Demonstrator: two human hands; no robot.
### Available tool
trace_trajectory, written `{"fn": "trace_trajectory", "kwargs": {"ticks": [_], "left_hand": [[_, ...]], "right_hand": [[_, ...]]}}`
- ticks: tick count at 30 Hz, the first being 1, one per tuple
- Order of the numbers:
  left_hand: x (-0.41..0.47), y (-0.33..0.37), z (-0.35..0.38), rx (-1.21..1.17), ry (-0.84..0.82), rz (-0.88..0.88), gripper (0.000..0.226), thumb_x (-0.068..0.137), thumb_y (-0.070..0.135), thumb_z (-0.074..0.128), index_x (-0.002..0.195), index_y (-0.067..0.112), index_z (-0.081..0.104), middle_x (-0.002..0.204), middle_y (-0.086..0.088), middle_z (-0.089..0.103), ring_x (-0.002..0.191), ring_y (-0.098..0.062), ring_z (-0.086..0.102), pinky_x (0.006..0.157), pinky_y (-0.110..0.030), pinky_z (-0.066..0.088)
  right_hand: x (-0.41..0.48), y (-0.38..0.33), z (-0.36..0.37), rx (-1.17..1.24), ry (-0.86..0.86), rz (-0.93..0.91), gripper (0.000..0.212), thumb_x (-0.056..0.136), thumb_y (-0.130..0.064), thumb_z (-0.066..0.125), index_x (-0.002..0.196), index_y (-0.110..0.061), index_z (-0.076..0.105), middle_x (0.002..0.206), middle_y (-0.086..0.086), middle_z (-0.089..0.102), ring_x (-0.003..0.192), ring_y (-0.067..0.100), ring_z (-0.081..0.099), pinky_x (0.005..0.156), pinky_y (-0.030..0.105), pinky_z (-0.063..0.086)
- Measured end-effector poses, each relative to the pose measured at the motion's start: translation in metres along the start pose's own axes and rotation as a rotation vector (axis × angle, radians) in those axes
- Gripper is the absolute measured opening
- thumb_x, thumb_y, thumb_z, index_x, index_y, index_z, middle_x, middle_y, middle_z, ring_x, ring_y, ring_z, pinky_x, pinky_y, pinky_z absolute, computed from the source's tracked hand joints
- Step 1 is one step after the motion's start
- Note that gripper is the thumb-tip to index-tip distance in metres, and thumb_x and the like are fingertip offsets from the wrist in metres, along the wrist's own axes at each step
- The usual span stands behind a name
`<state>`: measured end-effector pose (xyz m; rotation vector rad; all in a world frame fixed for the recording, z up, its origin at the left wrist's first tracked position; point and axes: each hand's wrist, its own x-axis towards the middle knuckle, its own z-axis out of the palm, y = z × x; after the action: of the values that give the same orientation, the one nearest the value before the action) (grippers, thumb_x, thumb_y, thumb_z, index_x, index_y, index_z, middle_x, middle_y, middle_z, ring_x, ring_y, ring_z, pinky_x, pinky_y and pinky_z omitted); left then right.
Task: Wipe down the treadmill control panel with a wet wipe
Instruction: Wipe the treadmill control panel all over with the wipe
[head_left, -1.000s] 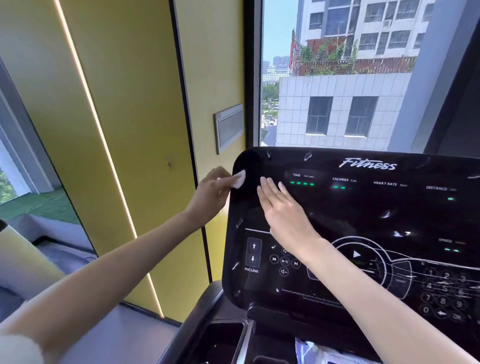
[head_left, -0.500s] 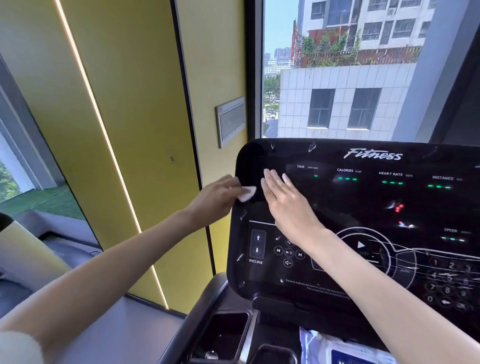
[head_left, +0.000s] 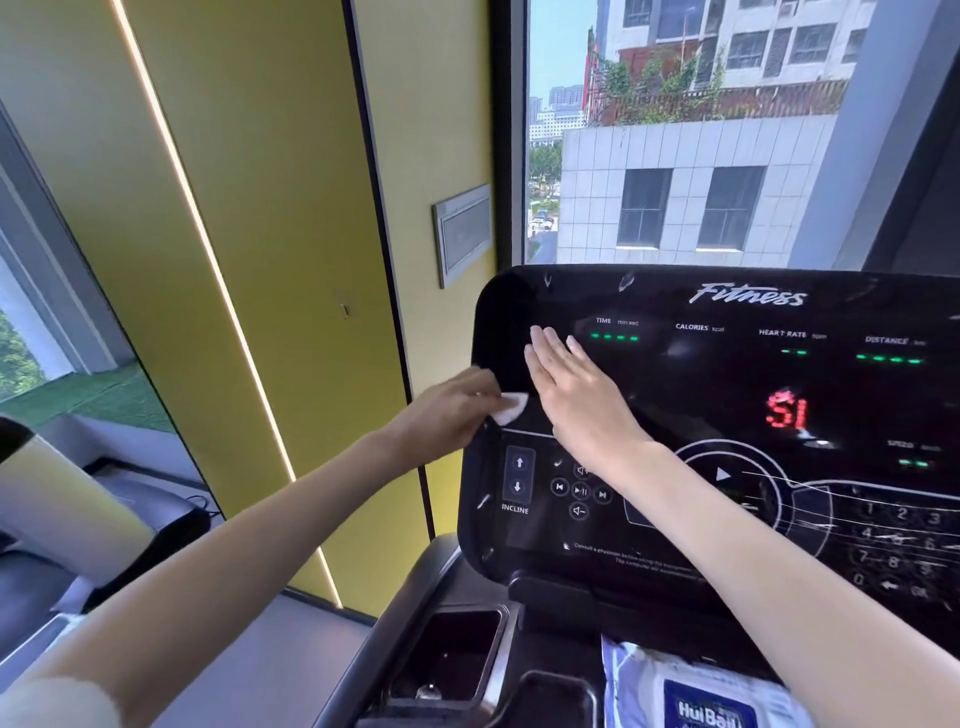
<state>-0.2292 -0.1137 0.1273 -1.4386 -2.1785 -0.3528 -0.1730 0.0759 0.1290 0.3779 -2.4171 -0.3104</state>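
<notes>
Your left hand (head_left: 447, 410) pinches the one wet wipe (head_left: 511, 408) against the left edge of the control panel (head_left: 727, 395), while your right hand (head_left: 576, 395) lies flat and open on the glass just beside it, gripping nothing. The panel's long axis runs off to your right, so most unwiped surface lies that way, beyond your right hand; one wipe pack (head_left: 701, 696) sits below.

Left hand (head_left: 447, 410) curled with fingers pinched, arm extended, right hand (head_left: 576, 389) flat, fingers together, palm down
</notes>
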Motion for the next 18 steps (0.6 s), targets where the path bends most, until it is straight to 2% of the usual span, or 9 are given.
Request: {"fn": "trace_trajectory", "kwargs": {"ticks": [2, 3, 7, 8, 11, 13, 15, 16, 18], "left_hand": [[0.009, -0.014, -0.005, -0.057, 0.198, -0.217, 0.036, 0.079, -0.015, 0.056, 0.106, 0.005, 0.069, 0.086, -0.010, 0.059, 0.078, -0.025, 0.057, 0.067, -0.041, 0.052], [0.011, -0.013, -0.006, -0.069, 0.233, -0.260, 0.036, 0.079, -0.016, 0.057, 0.106, 0.004, 0.069, 0.085, -0.011, 0.059, 0.077, -0.025, 0.057, 0.067, -0.042, 0.051], [-0.005, 0.008, 0.003, 0.003, -0.034, 0.041, 0.029, 0.080, -0.012, 0.050, 0.099, 0.001, 0.067, 0.084, -0.011, 0.058, 0.074, -0.024, 0.054, 0.059, -0.036, 0.050], [-0.005, 0.006, 0.002, -0.014, -0.031, 0.004, 0.029, 0.082, -0.008, 0.047, 0.101, 0.002, 0.067, 0.084, -0.011, 0.058, 0.075, -0.024, 0.055, 0.060, -0.034, 0.050], [0.000, -0.005, 0.003, -0.091, 0.224, -0.288, 0.026, 0.085, -0.008, 0.053, 0.104, 0.003, 0.067, 0.086, -0.010, 0.057, 0.074, -0.022, 0.055, 0.065, -0.033, 0.049], [-0.005, 0.005, 0.008, -0.056, 0.156, -0.197, 0.025, 0.081, -0.012, 0.053, 0.098, 0.000, 0.066, 0.086, -0.011, 0.056, 0.075, -0.022, 0.052, 0.064, -0.031, 0.047], [-0.014, 0.012, 0.011, -0.028, 0.019, -0.056, 0.022, 0.078, -0.015, 0.053, 0.091, -0.001, 0.064, 0.087, -0.012, 0.055, 0.077, -0.023, 0.052, 0.062, -0.033, 0.049], [-0.014, 0.011, 0.011, -0.050, 0.008, -0.087, 0.022, 0.079, -0.014, 0.053, 0.092, 0.000, 0.065, 0.087, -0.011, 0.056, 0.077, -0.022, 0.053, 0.063, -0.032, 0.049], [-0.011, 0.003, 0.012, -0.134, 0.187, -0.285, 0.027, 0.082, -0.011, 0.057, 0.102, 0.003, 0.068, 0.087, -0.007, 0.056, 0.075, -0.018, 0.055, 0.067, -0.027, 0.047]], "right_hand": [[0.001, 0.000, 0.000, -0.008, 0.009, 0.000, 0.070, 0.054, 0.017, 0.066, 0.123, 0.016, 0.049, 0.133, 0.034, 0.043, 0.124, 0.043, 0.044, 0.102, 0.051, 0.037], [0.001, -0.001, -0.001, -0.013, 0.007, 0.003, 0.069, 0.055, 0.017, 0.066, 0.122, 0.016, 0.049, 0.133, 0.034, 0.043, 0.124, 0.043, 0.044, 0.102, 0.051, 0.037], [0.000, 0.000, -0.003, 0.018, -0.005, -0.001, 0.070, 0.056, 0.018, 0.065, 0.124, 0.016, 0.047, 0.134, 0.033, 0.042, 0.125, 0.042, 0.042, 0.103, 0.051, 0.036], [-0.001, 0.000, -0.002, 0.019, -0.008, -0.002, 0.070, 0.056, 0.018, 0.064, 0.124, 0.016, 0.047, 0.135, 0.033, 0.042, 0.126, 0.042, 0.042, 0.103, 0.051, 0.036], [-0.001, -0.001, -0.001, 0.001, -0.008, 0.006, 0.069, 0.058, 0.019, 0.061, 0.125, 0.016, 0.046, 0.136, 0.033, 0.040, 0.127, 0.043, 0.040, 0.104, 0.051, 0.035], [0.000, -0.001, -0.005, 0.016, -0.015, 0.016, 0.071, 0.062, 0.020, 0.058, 0.131, 0.015, 0.040, 0.141, 0.032, 0.033, 0.132, 0.041, 0.034, 0.109, 0.048, 0.027], [-0.002, -0.001, -0.007, 0.058, -0.026, -0.008, 0.074, 0.072, 0.018, 0.051, 0.140, 0.011, 0.022, 0.150, 0.028, 0.014, 0.140, 0.036, 0.014, 0.116, 0.041, 0.009], [-0.005, -0.001, -0.008, 0.079, -0.037, -0.009, 0.075, 0.075, 0.017, 0.047, 0.143, 0.008, 0.015, 0.152, 0.025, 0.007, 0.142, 0.033, 0.006, 0.116, 0.038, 0.001], [-0.018, -0.008, -0.008, 0.098, 0.019, -0.004, 0.074, 0.073, 0.018, 0.040, 0.143, 0.007, 0.018, 0.152, 0.024, 0.012, 0.142, 0.032, 0.010, 0.116, 0.038, 0.003]]}}
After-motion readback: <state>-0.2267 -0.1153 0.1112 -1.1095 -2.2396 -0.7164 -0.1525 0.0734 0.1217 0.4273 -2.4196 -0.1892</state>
